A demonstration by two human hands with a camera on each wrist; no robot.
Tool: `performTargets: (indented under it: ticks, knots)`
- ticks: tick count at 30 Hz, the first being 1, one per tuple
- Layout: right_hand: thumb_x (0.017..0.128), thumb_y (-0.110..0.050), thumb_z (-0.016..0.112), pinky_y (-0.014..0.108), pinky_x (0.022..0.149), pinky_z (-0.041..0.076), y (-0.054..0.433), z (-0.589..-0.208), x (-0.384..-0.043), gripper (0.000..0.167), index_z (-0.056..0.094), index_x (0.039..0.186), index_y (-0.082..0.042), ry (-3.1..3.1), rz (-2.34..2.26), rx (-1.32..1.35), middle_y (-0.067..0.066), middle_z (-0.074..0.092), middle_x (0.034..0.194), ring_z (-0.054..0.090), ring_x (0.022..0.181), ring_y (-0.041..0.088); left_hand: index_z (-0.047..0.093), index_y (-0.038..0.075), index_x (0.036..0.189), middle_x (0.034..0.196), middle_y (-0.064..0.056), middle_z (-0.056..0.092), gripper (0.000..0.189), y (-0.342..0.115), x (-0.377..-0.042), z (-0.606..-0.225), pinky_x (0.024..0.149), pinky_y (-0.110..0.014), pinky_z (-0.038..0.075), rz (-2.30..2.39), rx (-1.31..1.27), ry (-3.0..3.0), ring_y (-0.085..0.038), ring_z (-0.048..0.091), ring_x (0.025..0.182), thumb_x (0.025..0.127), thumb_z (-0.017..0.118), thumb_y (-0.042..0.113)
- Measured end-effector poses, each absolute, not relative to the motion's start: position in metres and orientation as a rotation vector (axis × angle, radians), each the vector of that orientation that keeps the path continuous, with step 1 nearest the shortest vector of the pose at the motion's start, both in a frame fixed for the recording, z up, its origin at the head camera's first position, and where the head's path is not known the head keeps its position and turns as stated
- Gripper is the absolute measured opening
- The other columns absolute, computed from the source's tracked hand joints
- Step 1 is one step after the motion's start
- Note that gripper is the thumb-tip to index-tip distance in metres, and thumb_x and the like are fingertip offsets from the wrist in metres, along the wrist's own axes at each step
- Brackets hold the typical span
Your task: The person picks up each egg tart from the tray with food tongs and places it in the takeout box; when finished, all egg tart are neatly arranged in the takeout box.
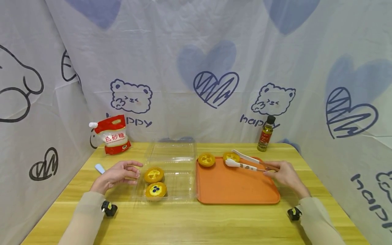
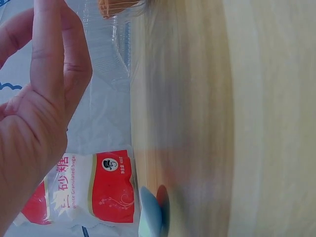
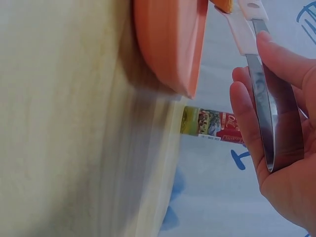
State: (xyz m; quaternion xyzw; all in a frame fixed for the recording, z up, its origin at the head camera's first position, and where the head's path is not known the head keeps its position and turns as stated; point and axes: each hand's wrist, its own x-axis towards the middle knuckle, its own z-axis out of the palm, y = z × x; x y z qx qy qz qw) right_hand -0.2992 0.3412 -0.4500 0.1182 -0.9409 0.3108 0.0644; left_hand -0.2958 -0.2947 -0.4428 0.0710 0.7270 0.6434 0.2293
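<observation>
While holding relaxed left hand [image 1: 120, 173] near clear plastic container's [image 1: 185, 182] edge, noted yellow wooden tabletop [image 1: 202, 223] between beige sleeves [image 1: 83, 217]; gripping, in right hand [image 1: 285, 175], white-tipped metal tongs [image 1: 246, 166] pointed left at round golden tart [image 1: 229, 156].

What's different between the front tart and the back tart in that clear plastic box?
The front tart has dark blue berries on its pale centre; the back tart has yellow pieces instead. The front tart lies nearer the box's near edge, the back tart farther in. Both are round, with golden-brown crusts.
</observation>
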Motion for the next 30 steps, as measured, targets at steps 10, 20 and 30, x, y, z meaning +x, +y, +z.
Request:
performTargets:
  ticks: [10, 20, 30]
  knots:
    - [0.087, -0.021, 0.075, 0.025, 0.077, 0.057, 0.331, -0.443, -0.297, 0.045, 0.065, 0.128, -0.005, -2.852, 1.002, 0.330, 0.016, 0.070, 0.117, 0.066, 0.109, 0.034, 0.033, -0.009, 0.142, 0.098, -0.008, 0.063, 0.060, -0.294, -0.294, -0.441, 0.081, -0.037, 0.061, 1.773, 0.188, 1.994, -0.017, 0.065, 0.087, 0.091, 0.063, 0.000]
    - [0.087, -0.021, 0.075, 0.028, 0.080, 0.056, 0.316, -0.433, -0.295, 0.043, 0.067, 0.127, -0.009, -2.844, 1.029, 0.303, 0.013, 0.071, 0.116, 0.062, 0.115, 0.035, 0.033, -0.010, 0.142, 0.099, -0.009, 0.064, 0.059, -0.293, -0.294, -0.440, 0.081, -0.037, 0.061, 1.777, 0.194, 1.987, -0.017, 0.065, 0.086, 0.091, 0.063, -0.001]
    - [0.086, -0.022, 0.076, 0.015, 0.073, 0.054, 0.306, -0.429, -0.293, 0.045, 0.066, 0.128, -0.008, -2.834, 1.131, 0.305, 0.017, 0.069, 0.119, 0.064, 0.113, 0.033, 0.033, -0.010, 0.142, 0.099, -0.009, 0.064, 0.059, -0.293, -0.295, -0.441, 0.082, -0.039, 0.061, 1.771, 0.197, 1.989, -0.017, 0.065, 0.086, 0.091, 0.063, 0.000]
